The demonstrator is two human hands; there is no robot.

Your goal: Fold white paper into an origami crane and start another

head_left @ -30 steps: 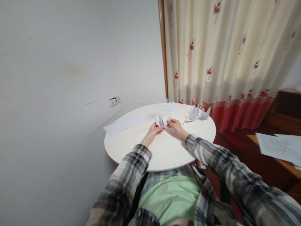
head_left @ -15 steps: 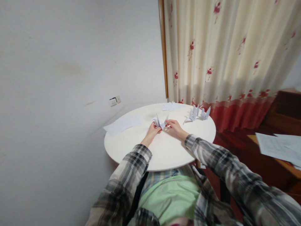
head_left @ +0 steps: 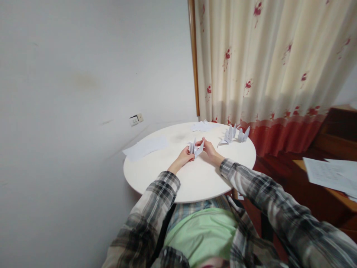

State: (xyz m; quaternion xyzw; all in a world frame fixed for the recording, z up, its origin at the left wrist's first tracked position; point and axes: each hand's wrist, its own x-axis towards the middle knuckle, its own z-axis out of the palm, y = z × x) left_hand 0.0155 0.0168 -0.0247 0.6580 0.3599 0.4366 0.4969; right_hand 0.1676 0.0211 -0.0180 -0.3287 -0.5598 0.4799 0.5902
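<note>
Got folded white paper over table's middle, pinched in left hand. Looks mostly shaped; can't tell remaining folds. Tips point up, long axis seemingly left-right, can't tell front. Right hand beside it, grip unclear. Similar folded pieces farther right, apparently done.

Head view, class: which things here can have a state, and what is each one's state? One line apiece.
Paper bird: folded, wings apart, held
Left hand: closed on the paper bird
Right hand: fingers bent beside it, contact unclear
Other birds: folded, resting on the table
Left-side paper: lying flat
Curtain: hanging in folds
</note>
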